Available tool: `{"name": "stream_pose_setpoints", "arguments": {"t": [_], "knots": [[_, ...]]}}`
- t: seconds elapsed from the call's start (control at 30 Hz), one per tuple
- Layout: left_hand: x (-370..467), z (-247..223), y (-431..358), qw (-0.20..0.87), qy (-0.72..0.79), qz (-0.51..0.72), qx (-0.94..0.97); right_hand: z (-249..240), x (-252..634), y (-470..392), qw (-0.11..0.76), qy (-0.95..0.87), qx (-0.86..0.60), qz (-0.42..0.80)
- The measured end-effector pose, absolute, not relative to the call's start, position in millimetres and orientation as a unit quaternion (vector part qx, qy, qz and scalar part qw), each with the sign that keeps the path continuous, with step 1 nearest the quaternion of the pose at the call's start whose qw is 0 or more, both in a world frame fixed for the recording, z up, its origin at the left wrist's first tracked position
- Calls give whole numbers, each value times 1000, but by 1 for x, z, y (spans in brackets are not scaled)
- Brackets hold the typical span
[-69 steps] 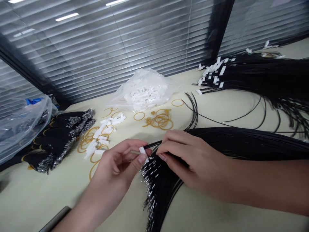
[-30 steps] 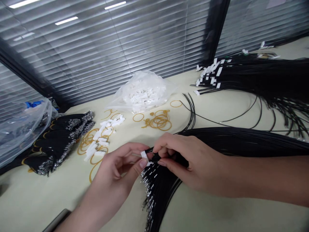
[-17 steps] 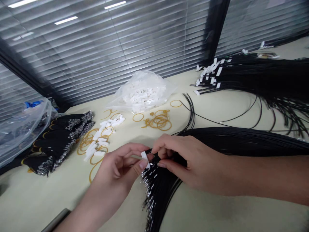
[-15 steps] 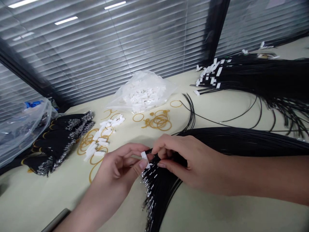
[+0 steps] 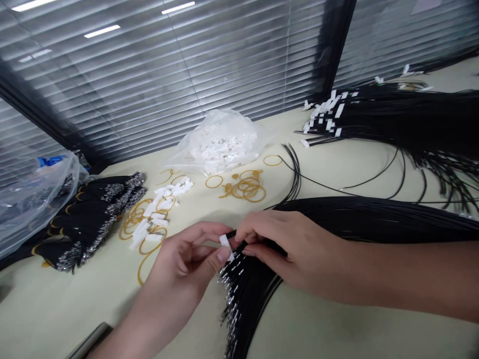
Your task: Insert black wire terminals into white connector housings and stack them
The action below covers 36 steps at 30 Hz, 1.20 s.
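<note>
A small white connector point(image 5: 226, 245) is pinched between the thumb and fingers of my left hand point(image 5: 196, 259). Just right of it, my right hand point(image 5: 284, 244) has its thumb and fingertips closed round thin black wire, whose end lies close beside the connector. Under both hands a thick bundle of black wires point(image 5: 258, 289) stretches across the table, with silvery bare tips point(image 5: 232, 299) fanned out below my fingers. Whether the wire sits inside the connector is hidden by my fingertips.
A plastic bag of white connectors point(image 5: 224, 144) stands behind the hands. Yellow rubber bands point(image 5: 247, 187) and loose white connectors point(image 5: 149, 224) lie left of centre. Tied black wires point(image 5: 97, 214) are at left, and connector-ended wires point(image 5: 392, 112) at back right. A dark object point(image 5: 90, 341) lies lower left.
My right hand has shifted very slightly left, closer to the white connector. My left hand still pinches the connector in nearly the same place.
</note>
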<state>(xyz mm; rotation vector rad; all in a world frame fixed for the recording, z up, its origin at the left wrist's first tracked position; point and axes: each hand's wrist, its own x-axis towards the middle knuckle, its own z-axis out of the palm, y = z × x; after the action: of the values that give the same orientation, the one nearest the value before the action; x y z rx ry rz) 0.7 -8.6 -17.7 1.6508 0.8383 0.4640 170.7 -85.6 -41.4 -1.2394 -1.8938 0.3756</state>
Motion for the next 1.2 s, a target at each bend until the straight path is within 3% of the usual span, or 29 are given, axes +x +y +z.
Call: {"name": "stream_pose_setpoints", "arguments": {"t": [0.63, 0.83, 1.2], "knots": [[3, -17, -11, 572, 344, 200, 717, -42, 171, -88, 356, -840, -408, 29], [2, -15, -6, 621, 327, 199, 684, -43, 169, -88, 369, -762, -527, 74], [1, -11, -2, 652, 318, 197, 660, -36, 170, -86, 374, -735, -544, 153]]}}
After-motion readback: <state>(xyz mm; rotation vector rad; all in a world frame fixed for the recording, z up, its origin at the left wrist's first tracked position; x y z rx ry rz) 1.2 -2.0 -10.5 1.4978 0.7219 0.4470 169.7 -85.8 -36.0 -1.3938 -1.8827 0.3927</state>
